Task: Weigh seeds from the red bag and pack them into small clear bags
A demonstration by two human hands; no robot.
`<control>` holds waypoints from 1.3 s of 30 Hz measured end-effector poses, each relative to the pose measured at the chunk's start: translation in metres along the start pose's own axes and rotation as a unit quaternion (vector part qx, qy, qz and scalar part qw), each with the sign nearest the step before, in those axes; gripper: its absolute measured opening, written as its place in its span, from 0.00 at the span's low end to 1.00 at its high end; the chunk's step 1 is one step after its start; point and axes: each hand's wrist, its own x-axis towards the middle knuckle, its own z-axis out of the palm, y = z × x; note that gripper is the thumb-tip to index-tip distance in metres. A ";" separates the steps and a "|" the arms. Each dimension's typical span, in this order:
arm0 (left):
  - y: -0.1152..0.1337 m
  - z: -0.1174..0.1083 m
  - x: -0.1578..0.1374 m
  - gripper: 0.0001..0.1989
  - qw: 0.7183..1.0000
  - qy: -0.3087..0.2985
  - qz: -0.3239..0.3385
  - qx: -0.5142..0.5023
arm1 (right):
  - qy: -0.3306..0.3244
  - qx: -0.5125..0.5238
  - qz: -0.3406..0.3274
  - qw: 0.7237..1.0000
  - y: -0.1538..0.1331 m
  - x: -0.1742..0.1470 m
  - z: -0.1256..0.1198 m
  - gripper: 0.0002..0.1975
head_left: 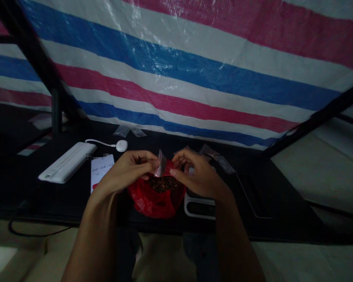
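My left hand (137, 168) pinches a small clear plastic bag (161, 163) between thumb and fingers, holding it upright. Just right of that bag is my right hand (198, 172), its fingers curved and its thumb apart from them, with nothing visible between them. Below both hands an open red plastic bag (154, 205) sits on the black table (161, 227). Inside it lies a heap of small dark brown pieces (164, 183), too dim to name. A white device with a dark panel (199, 208) stands beside the red bag, partly hidden under my right hand.
Left of my hands lie a phone showing a timer (102, 166), a long white case (67, 162) and a white round piece on a cable (121, 145). Small clear bags lie at the back (122, 130) and right (225, 164). A striped tarp (179, 78) slopes behind the table.
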 end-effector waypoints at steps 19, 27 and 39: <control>0.019 0.023 -0.007 0.10 0.997 0.001 -0.004 0.078 | -0.036 0.003 0.009 0.999 0.008 -0.001 0.007 0.08; 0.009 0.012 -0.017 0.41 0.972 -0.019 0.125 0.199 | -0.043 0.045 0.030 0.998 0.009 -0.004 0.005 0.09; -0.005 -0.004 -0.009 0.20 0.932 0.011 0.095 0.349 | -0.031 -0.095 -0.042 0.994 0.014 -0.012 0.009 0.34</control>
